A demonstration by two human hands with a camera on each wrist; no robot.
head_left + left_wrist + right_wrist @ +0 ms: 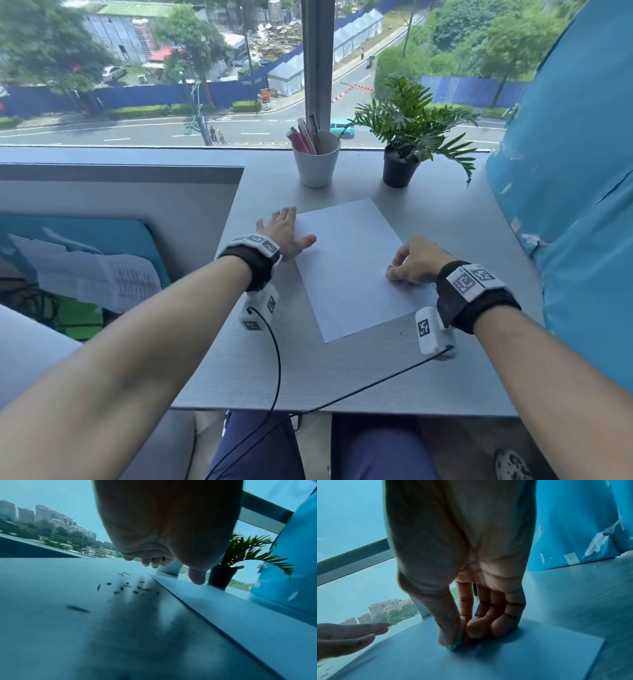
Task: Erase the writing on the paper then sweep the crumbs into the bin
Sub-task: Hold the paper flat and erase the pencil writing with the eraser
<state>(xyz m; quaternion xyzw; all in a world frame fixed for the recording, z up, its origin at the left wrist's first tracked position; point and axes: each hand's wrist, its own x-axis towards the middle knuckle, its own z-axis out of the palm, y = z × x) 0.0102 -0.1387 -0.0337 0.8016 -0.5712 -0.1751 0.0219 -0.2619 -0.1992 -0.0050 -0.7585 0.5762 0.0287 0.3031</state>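
Observation:
A white sheet of paper (pixel 346 263) lies tilted on the grey table (pixel 308 370), and no writing shows on it. My left hand (pixel 284 229) is flat with straight fingers at the paper's left edge, its thumb over the sheet. Dark eraser crumbs (pixel 126 586) lie on the table under and just left of that hand (pixel 164 561). My right hand (pixel 414 262) rests on the paper's right part and pinches a small pale eraser (pixel 458 641) between thumb and fingers, its tip against the paper (pixel 471 660). No bin is in view.
A white cup of pens (pixel 317 157) and a potted plant (pixel 404 147) stand at the back of the table by the window. A blue padded panel (pixel 575 192) borders the right side. Left of the table is a lower ledge with papers (pixel 102 274). Wrist cables cross the near edge.

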